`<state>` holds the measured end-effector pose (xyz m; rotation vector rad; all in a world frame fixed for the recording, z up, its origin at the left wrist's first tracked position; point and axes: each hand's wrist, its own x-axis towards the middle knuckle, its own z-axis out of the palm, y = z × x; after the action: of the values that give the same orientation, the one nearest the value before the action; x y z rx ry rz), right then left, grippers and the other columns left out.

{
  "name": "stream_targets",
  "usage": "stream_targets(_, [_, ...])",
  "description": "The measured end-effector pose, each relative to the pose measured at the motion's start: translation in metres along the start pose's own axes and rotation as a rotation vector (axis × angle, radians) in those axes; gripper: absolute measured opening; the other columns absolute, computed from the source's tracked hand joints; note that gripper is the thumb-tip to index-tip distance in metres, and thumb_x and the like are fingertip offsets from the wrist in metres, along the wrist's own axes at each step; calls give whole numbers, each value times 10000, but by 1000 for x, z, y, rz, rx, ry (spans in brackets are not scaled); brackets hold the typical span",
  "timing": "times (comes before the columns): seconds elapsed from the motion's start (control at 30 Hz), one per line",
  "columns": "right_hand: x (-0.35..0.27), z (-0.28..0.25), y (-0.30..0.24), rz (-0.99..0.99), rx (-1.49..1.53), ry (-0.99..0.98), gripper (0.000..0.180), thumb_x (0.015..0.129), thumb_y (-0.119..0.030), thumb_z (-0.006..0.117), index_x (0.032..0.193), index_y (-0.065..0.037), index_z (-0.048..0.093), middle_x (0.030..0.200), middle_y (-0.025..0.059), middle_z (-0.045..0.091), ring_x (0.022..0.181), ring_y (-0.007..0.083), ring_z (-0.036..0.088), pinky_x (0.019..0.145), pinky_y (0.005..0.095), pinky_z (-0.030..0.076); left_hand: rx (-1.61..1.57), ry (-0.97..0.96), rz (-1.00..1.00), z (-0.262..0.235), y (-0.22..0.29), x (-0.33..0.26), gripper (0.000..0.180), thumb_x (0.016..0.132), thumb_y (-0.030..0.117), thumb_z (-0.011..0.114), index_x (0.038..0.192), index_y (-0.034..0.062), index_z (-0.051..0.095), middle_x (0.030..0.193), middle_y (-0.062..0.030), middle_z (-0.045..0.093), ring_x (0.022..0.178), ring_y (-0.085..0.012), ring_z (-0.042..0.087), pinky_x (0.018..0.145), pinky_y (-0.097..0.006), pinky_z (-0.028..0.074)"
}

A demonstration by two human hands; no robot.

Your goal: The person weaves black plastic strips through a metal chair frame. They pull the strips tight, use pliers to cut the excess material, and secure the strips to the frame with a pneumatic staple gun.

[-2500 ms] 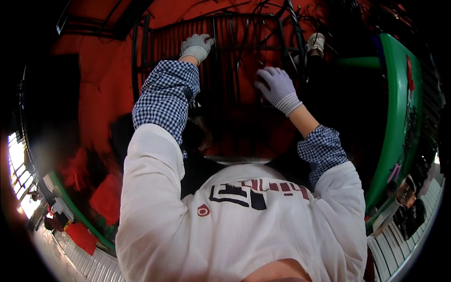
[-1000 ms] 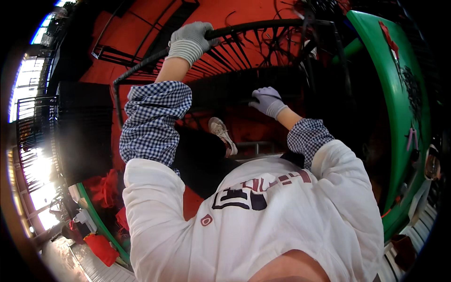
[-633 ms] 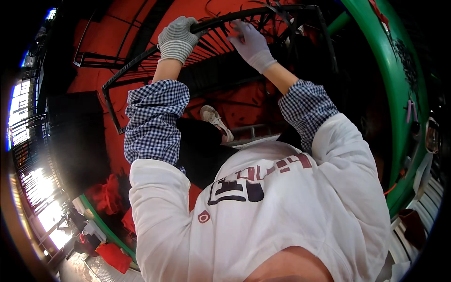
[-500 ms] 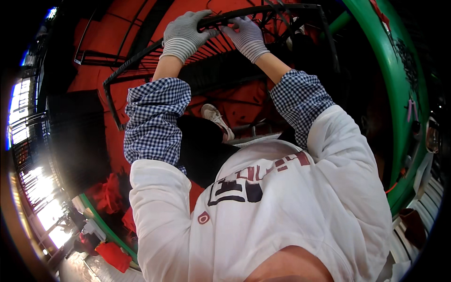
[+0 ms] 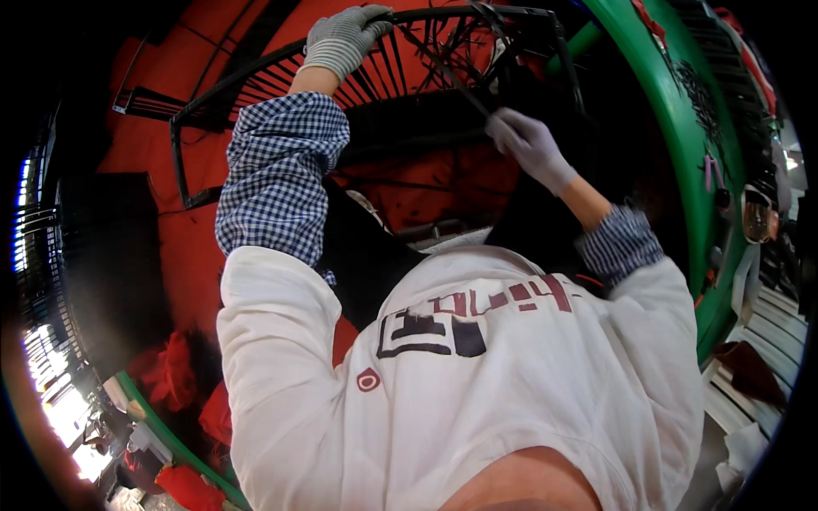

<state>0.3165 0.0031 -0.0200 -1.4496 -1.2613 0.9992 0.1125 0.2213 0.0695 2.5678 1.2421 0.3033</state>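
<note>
A black frame (image 5: 177,157) with many thin dark strips strung across it spans the top of the view. My left hand (image 5: 345,41), in a grey-and-white ribbed glove, is closed over its upper bar, thumb and fingers around the edge. To the right and nearer to me, my right hand (image 5: 530,146), gloved and slightly blurred, is closed on a flat black strip (image 5: 460,83). The strip runs taut from the upper bar by my left hand down to my right fingers. Loose strip ends (image 5: 464,43) stick out in a tangle at the frame's right part.
Red cloth (image 5: 141,153) lies beneath the frame. A thick green curved edge (image 5: 673,128) bounds the right side, with a bundle of black strips (image 5: 703,102) and a pink-handled tool (image 5: 714,170) on it. A red bundle (image 5: 192,487) lies at lower left.
My right hand has left the upper bar and swung down and right, drawing a black strip out with it. My left hand stays on the bar, slightly higher in view.
</note>
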Motion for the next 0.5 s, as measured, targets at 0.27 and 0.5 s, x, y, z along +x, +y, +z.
stream_targets(0.27, [-221,-104,-39,183,-394,388,241,1040,-160,523,913,16,628,674,-33,510,616,27,447,551,209,372,-34,189,-43,-6,-34,-24,290,957,303,629,1203,172,708,1107,-58,727,893,-263,695,802,-375,554])
stream_targets(0.5, [-492,-247,76,632,-933,458,345,1006,-260,573,888,56,646,721,152,631,611,254,550,626,364,465,-5,272,42,4,-35,-17,287,950,326,621,1172,177,726,1063,-65,731,922,-291,683,811,-396,551])
